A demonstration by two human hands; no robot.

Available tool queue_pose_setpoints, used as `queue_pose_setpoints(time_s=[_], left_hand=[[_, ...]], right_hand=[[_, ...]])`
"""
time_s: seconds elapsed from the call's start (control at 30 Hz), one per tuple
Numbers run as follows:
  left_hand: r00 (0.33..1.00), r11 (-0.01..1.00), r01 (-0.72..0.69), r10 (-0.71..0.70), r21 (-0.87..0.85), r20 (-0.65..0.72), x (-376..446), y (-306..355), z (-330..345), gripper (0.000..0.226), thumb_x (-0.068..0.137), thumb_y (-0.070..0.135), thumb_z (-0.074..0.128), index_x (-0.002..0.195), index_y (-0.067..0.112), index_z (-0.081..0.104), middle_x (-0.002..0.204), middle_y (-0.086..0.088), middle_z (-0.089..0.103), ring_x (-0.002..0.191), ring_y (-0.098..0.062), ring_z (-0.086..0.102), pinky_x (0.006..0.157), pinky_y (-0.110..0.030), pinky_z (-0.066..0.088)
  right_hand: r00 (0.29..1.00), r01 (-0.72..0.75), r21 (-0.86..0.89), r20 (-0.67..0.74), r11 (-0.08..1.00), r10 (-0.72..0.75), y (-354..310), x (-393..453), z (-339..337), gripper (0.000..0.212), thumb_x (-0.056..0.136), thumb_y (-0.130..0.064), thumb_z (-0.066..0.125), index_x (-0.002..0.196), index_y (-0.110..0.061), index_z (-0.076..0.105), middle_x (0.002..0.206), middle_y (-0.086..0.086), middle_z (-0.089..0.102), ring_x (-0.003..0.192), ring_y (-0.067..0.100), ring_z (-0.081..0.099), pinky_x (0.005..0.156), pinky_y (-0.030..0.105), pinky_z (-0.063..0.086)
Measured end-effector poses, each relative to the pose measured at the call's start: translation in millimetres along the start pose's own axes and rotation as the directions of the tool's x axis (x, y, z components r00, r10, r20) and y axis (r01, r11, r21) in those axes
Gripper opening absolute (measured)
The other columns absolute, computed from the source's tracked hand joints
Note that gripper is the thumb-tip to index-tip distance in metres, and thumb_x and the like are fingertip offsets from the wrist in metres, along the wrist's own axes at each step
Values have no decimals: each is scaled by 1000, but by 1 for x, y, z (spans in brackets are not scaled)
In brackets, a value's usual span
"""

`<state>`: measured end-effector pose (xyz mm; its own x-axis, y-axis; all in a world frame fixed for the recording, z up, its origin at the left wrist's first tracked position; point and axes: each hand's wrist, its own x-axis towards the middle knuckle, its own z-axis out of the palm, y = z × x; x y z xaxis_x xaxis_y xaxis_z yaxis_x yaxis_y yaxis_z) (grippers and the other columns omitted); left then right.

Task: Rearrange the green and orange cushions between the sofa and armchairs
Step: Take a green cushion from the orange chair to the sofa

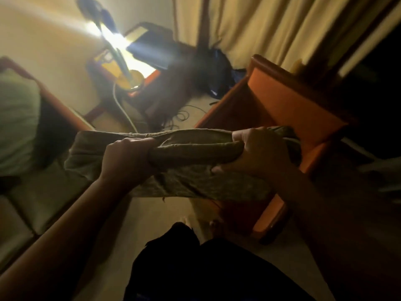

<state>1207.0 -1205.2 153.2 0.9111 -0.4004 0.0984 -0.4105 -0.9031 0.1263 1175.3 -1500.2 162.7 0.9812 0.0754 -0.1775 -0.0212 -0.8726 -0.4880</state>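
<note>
You hold a soft olive-green fabric cushion [184, 164] out in front of you, above the pale floor, in the gap between the two seats. Your left hand [128, 157] has its fingers curled into the cushion's upper edge, bunching the cloth; your right hand [258, 151] grips the same edge further along, thumb underneath. The two hands are apart, each clamped on the cushion.

To your left stands a wooden-framed sofa with pale seat pads [32, 205], with a lighter green cushion [17, 124] propped against its back. To your right is an orange wooden-framed armchair [288, 118] (its seat lies in shadow). Beyond, a bright lamp [112, 38] glares over a small wooden side table [143, 83], in front of beige pleated curtains [271, 25]. No writing can be read; the frame is blurred.
</note>
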Motion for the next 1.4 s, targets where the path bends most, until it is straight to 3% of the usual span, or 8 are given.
queue_pose_setpoints(time_s=[0.13,0.2,0.27,0.4,0.6,0.97,1.2,1.4], left_hand=[[934,942,325,-333,82,126,-93,-69,-22,27,70,44,82,89,28,71,83,2,73,77,-31,71,63,-38,50],[884,890,447,-455,91,105,-148,-106,-33,16,77,33,77,89,27,69,82,2,73,76,-30,71,60,-36,50],[827,831,550,-556,82,86,-199,-139,-44,8,82,29,72,87,27,66,79,1,71,74,-29,70,59,-33,43],[677,679,733,-734,38,56,-319,-208,-69,14,89,30,66,79,28,57,71,0,66,67,-26,65,60,-32,37],[527,525,849,-848,60,-49,-476,-290,-92,28,77,48,55,72,21,56,68,-1,66,66,-32,65,58,-33,40],[359,368,929,-919,-26,-161,-636,-442,-107,28,70,49,74,75,23,67,68,1,68,64,-31,66,60,-30,31],[219,220,975,-974,-19,-49,-688,-584,-102,30,58,34,84,83,25,69,80,2,71,83,-30,69,64,-31,39],[131,130,991,-989,13,-71,-734,-712,-130,53,47,56,90,87,27,72,84,3,74,85,-29,72,68,-34,52]], right_hand=[[957,239,-105,196,965,-216,-91,25,51,70,59,-91,62,91,-30,66,82,-11,68,78,9,65,74,32,54],[905,371,-99,264,924,-335,-147,32,84,76,53,-104,49,80,-33,54,72,-15,54,68,0,52,74,28,45],[848,489,-99,287,866,-446,-203,31,109,60,64,-93,62,82,-36,51,69,-21,46,65,-7,40,70,25,34],[716,681,-75,281,729,-640,-321,12,175,55,63,-88,70,83,-38,60,79,-17,64,77,8,60,75,31,48],[587,785,-29,352,619,-729,-477,-25,278,65,49,-92,72,75,-34,60,79,-10,70,79,18,67,72,35,52],[403,880,37,469,473,-786,-692,-43,428,63,47,-91,74,63,-38,44,64,-15,56,70,14,63,63,30,41],[310,915,57,537,400,-784,-825,-9,530,79,50,-90,75,105,-33,73,91,-11,73,91,15,68,70,29,41],[252,894,155,600,420,-759,-966,21,608,65,48,-94,71,80,-38,64,76,-16,66,84,16,70,67,30,49]])
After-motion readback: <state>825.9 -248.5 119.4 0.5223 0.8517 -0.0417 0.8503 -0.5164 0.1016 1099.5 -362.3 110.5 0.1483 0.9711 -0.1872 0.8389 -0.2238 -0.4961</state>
